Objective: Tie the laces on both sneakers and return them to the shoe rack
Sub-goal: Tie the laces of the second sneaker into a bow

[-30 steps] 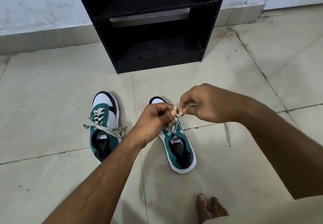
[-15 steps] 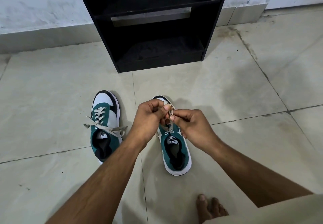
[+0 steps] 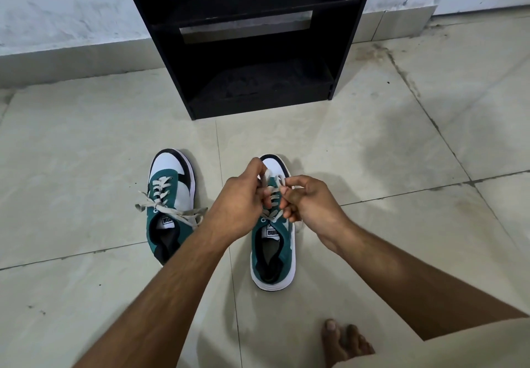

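**Both hands on the laces of the right-side sneaker**

The left hand (image 3: 239,195) is closed, its fingers pinching a loop of the beige laces (image 3: 272,179). The right hand (image 3: 308,200) is also closed and pinches the other strand, just beside the left one. Both hands are above the right-side sneaker (image 3: 274,248), green and white, which stands on the tiled floor (image 3: 372,167). The left-side sneaker (image 3: 170,195) stands near it, its laces (image 3: 172,210) in a bow that hangs to both sides. The black shoe rack (image 3: 246,40) stands further, against the wall. A bare foot (image 3: 342,342) is at the lower edge.
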